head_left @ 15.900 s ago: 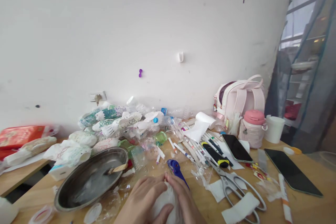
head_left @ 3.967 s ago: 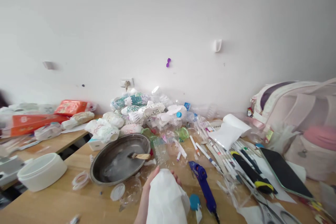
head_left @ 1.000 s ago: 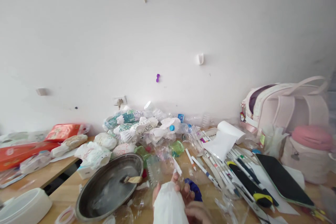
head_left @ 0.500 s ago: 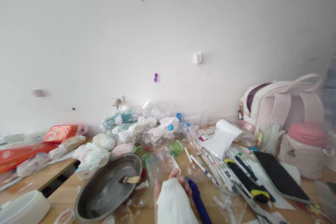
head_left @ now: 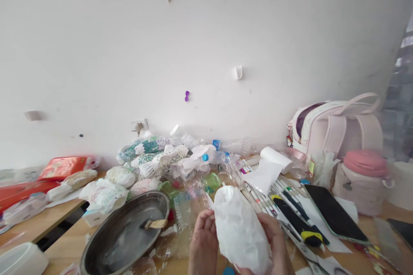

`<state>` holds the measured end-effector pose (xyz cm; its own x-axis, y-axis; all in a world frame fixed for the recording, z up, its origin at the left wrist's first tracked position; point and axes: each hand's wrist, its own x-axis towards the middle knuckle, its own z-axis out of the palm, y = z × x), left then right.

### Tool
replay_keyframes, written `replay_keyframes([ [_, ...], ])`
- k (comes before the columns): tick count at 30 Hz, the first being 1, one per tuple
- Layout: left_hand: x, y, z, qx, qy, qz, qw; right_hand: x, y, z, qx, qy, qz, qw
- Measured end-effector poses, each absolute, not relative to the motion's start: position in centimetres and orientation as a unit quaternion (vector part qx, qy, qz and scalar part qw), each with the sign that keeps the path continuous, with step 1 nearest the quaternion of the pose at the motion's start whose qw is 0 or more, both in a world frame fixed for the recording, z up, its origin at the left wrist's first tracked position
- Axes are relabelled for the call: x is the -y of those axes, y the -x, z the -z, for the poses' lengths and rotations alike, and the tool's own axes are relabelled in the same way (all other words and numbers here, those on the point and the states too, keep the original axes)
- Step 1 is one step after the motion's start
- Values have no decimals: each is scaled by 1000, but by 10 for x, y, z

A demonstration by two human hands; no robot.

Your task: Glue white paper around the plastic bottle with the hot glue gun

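Near centre of the table [head_left: 66, 240]: a white paper-wrapped form [head_left: 241, 227], raised between both hands, long axis tilted, far end leaning left. Surface is wrinkled, plain white.

Right hand [head_left: 275, 240] is clamped on its right side, thumb side along the edge, fingertips partly showing under the near end. Left hand [head_left: 204, 242] is at its left side, palm turned up, fingers curled and close together; can't tell whether they press on it.

Blue cap [head_left: 229, 270] just shows at the near edge, below the form.

Left of the hands: oval metal basin [head_left: 124, 238], brush [head_left: 156, 224] in it, wooden handle reaching the right rim. White bowl [head_left: 24, 260] at near left, cut off by the edge of view. Orange packets [head_left: 64, 167] at far left.

Far centre: pile of wrapped shapes [head_left: 176, 154], several with coloured drawing, against the wall [head_left: 129, 43]. Clear plastic pieces and green plastic [head_left: 212, 181] on its near right.

Right of the hands: markers [head_left: 258, 197] in a loose bunch, black-and-yellow tool [head_left: 295, 219], scissors [head_left: 305, 249] nearer, black phone [head_left: 335, 215] lying flat further right. Unrolled paper roll [head_left: 275, 160] beyond the markers. Pink backpack [head_left: 348, 133] at far right, pink-topped container [head_left: 363, 189] standing in front of it.
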<state>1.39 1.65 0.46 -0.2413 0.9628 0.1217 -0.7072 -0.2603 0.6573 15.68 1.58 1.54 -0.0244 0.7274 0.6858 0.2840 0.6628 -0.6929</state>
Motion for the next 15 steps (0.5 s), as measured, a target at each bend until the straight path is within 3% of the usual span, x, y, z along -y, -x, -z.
replay_keyframes([
  [7,-17,-26,21,-304,-253,-783,481,-17,-151,-14,729,379,-62,567],
  [15,-10,-21,3,-306,-266,-748,526,-19,-145,9,728,396,-175,532],
])
